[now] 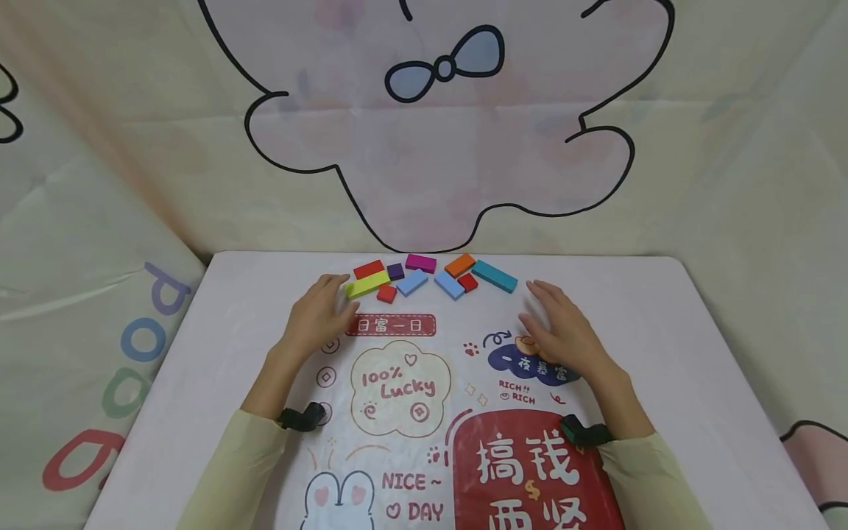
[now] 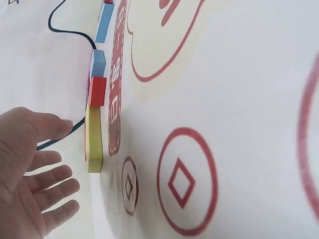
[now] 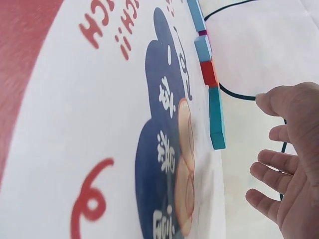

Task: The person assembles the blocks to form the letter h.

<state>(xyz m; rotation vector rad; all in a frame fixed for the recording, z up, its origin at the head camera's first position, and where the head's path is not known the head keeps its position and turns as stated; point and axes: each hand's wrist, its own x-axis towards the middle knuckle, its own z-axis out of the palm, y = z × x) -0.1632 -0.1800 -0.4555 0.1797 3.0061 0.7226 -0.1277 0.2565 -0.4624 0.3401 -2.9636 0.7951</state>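
Several coloured blocks lie in a loose cluster at the far middle of the table. My left hand [image 1: 321, 313] is at the cluster's left end, nearest the yellow-green block [image 1: 367, 285]; in the left wrist view its fingers are apart and hold nothing. Nearby lie a red block [image 1: 368, 269], a small red block [image 1: 387, 294], a purple block [image 1: 395, 271] and a light blue block [image 1: 413, 283]. My right hand [image 1: 562, 327] hovers off the right end, nearest the teal block [image 1: 495, 276], its fingers spread and holding nothing. An orange block [image 1: 460, 265] and a magenta block [image 1: 420, 263] lie farther back.
The white table [image 1: 662, 346] bears a printed pattern of cartoons and lettering. A cloth backdrop [image 1: 530, 162] with a drawn figure rises behind its far edge. Dark straps [image 1: 302, 418] circle both wrists.
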